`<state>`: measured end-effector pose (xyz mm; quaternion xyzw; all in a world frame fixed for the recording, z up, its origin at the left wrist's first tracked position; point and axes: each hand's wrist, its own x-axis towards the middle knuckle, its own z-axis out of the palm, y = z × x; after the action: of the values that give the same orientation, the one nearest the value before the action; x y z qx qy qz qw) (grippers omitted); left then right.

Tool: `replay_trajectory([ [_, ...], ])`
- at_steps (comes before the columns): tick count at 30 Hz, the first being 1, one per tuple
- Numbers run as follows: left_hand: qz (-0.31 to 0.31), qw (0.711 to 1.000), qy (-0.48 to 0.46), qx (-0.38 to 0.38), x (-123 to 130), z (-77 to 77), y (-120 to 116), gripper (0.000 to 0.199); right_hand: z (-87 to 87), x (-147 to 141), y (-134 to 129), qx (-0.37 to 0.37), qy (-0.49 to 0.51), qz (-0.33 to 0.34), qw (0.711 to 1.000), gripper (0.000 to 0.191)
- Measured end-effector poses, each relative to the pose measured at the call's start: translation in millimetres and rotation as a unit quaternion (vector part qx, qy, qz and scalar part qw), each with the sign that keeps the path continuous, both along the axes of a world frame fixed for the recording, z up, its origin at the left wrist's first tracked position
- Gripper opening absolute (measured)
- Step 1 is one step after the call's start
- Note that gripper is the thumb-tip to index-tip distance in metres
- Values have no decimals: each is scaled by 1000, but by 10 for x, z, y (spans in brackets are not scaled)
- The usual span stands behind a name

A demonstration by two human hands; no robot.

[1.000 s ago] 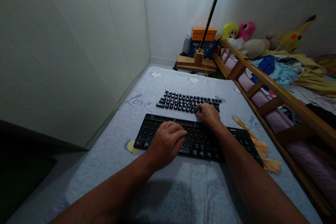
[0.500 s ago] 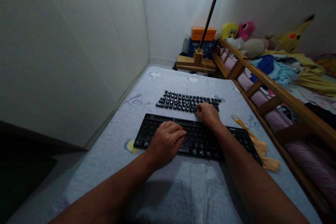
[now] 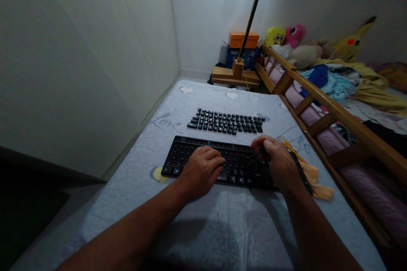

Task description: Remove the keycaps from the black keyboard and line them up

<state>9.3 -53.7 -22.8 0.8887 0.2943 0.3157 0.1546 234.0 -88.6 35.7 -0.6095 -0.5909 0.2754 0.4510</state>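
A black keyboard (image 3: 190,146) lies on the pale bedding, with many of its keycaps off and a few still along its near edge. Beyond it, loose black keycaps (image 3: 222,123) are laid out in rows. My left hand (image 3: 203,169) rests on the left half of the keyboard, fingers bent and together; what is under them is hidden. Above the right half is my right hand (image 3: 275,159), its fingers curled, with a thin dark tool, blurred, seeming to stick out from them toward the keys.
To the right lie a brush (image 3: 289,146) and an orange glove (image 3: 313,175), beside a wooden bed rail (image 3: 318,97). A wooden stand (image 3: 235,74) with a dark pole and an orange box (image 3: 244,40) are at the back. White cabinet doors (image 3: 95,51) line the left.
My right hand has drawn back from the rows of keycaps to above the right part of the keyboard. My left hand has stayed in place.
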Motion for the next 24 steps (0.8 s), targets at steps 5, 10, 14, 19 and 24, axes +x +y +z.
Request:
replay_trajectory([
  [5,-8,1000,18,1,7,-1,-12,16,-244,-104,-232,-59,35,40,997,31],
  [10,-15,999,34,-3,12,-3,-16,16,-310,-153,-269,-56,-19,45,997,22],
  [14,-19,999,40,-4,15,-10,-14,16,-298,-220,-285,-55,-99,44,993,16],
  [19,-23,999,44,-5,11,-3,-12,16,-332,-271,-277,-16,-137,41,990,13],
  [24,-21,999,47,-6,8,-2,-10,16,-371,-283,-282,13,-155,59,986,13],
])
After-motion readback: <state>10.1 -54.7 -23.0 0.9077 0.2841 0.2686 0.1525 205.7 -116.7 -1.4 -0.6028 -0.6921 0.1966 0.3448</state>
